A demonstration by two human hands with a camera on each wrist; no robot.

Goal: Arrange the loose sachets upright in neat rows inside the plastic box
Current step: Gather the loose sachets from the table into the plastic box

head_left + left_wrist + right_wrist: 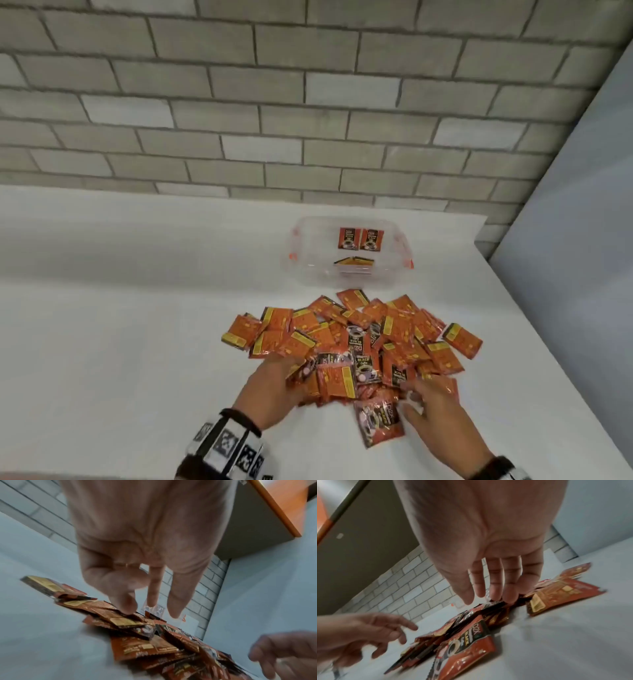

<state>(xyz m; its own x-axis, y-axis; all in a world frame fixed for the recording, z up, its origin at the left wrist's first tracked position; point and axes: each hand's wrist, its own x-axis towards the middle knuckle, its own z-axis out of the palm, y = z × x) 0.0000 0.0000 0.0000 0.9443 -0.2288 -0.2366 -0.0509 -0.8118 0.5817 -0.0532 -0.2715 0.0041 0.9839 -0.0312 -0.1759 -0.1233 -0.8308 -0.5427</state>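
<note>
Here, one clear plastic box (346, 274) with orange clips sits on the white desk (120, 325), near the brick wall (274, 102) and just beyond the heap of loose sachets (359, 329). Inside the box, two sachets (360, 238) stand upright side by side against the far wall, dark printed faces toward the camera, and a small stack of sachets (354, 263) lies near the middle of its floor; the stack is too blurred to count. The heap holds several dozen orange and dark sachets, overlapping at all angles, most showing the orange back with a yellow label, a few showing the dark front with a coffee cup; an exact number cannot be read. One dark-faced sachet (378, 423) lies at the near edge of the heap, between the two hands. The left hand (270, 383) reaches into the near left side of the heap, its fingers spread loosely and its fingertips (126, 605) touching the topmost packets without closing on any. The right hand (431, 407) reaches in from the near right with straight, spread fingers (494, 588) whose tips rest among the packets, nothing pinched. Two wrists carry bands; the left band (229, 445) shows black-and-white square markers.
</note>
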